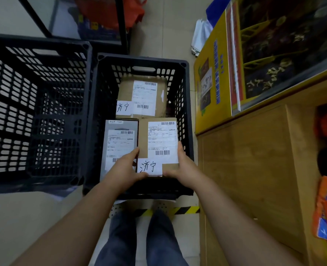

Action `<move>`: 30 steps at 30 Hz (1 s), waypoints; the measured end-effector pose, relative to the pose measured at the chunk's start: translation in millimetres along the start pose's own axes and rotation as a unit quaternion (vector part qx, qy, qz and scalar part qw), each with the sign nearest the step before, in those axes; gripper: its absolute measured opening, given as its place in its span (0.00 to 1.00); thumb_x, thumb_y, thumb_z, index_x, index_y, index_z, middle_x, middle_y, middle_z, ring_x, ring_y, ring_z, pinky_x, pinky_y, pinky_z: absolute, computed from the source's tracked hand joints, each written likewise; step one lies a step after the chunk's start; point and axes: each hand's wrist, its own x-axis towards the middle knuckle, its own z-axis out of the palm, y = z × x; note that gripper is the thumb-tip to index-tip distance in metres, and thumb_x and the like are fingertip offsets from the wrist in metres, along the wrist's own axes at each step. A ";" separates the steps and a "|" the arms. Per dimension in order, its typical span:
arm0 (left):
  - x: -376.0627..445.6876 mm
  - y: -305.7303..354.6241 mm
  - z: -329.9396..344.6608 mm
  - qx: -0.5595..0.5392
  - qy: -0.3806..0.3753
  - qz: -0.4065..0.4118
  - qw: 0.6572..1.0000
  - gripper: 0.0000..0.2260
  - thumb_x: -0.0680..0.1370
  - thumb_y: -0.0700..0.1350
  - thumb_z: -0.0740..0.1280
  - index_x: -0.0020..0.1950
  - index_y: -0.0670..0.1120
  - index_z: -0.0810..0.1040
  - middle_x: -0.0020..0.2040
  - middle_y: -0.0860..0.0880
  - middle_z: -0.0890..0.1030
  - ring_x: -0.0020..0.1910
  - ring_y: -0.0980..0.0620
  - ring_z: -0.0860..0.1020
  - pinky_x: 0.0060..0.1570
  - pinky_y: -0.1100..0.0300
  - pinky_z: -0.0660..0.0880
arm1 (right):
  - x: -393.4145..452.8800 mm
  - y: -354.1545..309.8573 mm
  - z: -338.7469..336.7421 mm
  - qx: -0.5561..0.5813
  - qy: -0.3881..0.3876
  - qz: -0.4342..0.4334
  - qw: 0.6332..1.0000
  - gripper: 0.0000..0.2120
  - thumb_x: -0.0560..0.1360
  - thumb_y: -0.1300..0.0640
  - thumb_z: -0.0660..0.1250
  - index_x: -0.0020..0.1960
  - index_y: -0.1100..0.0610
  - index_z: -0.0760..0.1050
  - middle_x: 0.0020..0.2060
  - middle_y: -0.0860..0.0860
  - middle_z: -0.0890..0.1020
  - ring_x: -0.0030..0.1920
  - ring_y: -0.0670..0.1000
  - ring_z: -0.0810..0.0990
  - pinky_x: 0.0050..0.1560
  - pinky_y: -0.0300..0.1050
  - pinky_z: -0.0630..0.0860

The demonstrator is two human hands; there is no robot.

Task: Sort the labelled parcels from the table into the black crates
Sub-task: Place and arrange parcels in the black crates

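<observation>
A person's left hand [127,169] and right hand [181,167] grasp a brown cardboard parcel [158,146] by its two long sides, thumbs over the near corners, holding it low inside the right-hand black crate [185,120]. The parcel carries a printed shipping label with barcodes and, between the two hands, a white slip with two handwritten Chinese characters [149,167]. Whether the parcel already rests on the crate floor or hangs just above it cannot be told.

Just beside the left hand, partly under its fingers, lies a grey labelled parcel [120,143]. Beyond both hands, at the crate's far end, sits another brown parcel [141,96] bearing what looks like the same handwritten slip. Further out past the left hand stands a second black crate [38,104], in which no parcel can be seen.

To the outside of the right hand rises a pale wooden cabinet [254,169], with a yellow printed box [210,89] on top.

Judged from this view, two parcels are already sorted into the near crate and a third is being set down with them. The table is out of view, so how many parcels remain cannot be told.
</observation>
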 end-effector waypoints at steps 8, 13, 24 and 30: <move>30.3 -17.4 16.1 0.051 -0.006 -0.001 0.999 0.42 0.66 0.49 0.78 0.76 0.51 0.61 0.63 0.53 0.77 0.51 0.57 0.75 0.51 0.63 0.72 | 29.8 16.4 22.2 -0.057 -0.020 0.050 0.997 0.60 0.71 0.57 0.78 0.80 0.44 0.32 0.78 0.50 0.58 0.72 0.49 0.63 0.67 0.43 0.63; 39.6 -24.8 20.0 0.054 -0.008 -0.010 0.998 0.42 0.68 0.47 0.77 0.77 0.48 0.60 0.67 0.50 0.73 0.64 0.51 0.73 0.60 0.52 0.75 | 44.9 24.2 34.3 -0.012 0.014 0.065 0.998 0.59 0.69 0.62 0.79 0.81 0.42 0.38 0.76 0.49 0.61 0.71 0.51 0.65 0.71 0.51 0.67; 50.5 -42.4 18.1 0.149 0.060 0.036 0.986 0.27 0.75 0.53 0.70 0.72 0.50 0.69 0.70 0.51 0.67 0.69 0.49 0.64 0.66 0.53 0.67 | 65.3 42.9 51.9 0.013 0.034 0.085 0.996 0.57 0.68 0.64 0.79 0.81 0.40 0.44 0.75 0.47 0.64 0.65 0.46 0.66 0.61 0.39 0.67; 57.6 -46.9 17.0 0.201 0.090 0.053 0.974 0.26 0.77 0.54 0.68 0.73 0.49 0.69 0.70 0.50 0.68 0.69 0.49 0.63 0.66 0.54 0.64 | 77.1 48.4 56.8 0.016 0.039 0.092 0.995 0.56 0.69 0.65 0.77 0.81 0.42 0.44 0.75 0.48 0.64 0.68 0.49 0.66 0.62 0.40 0.67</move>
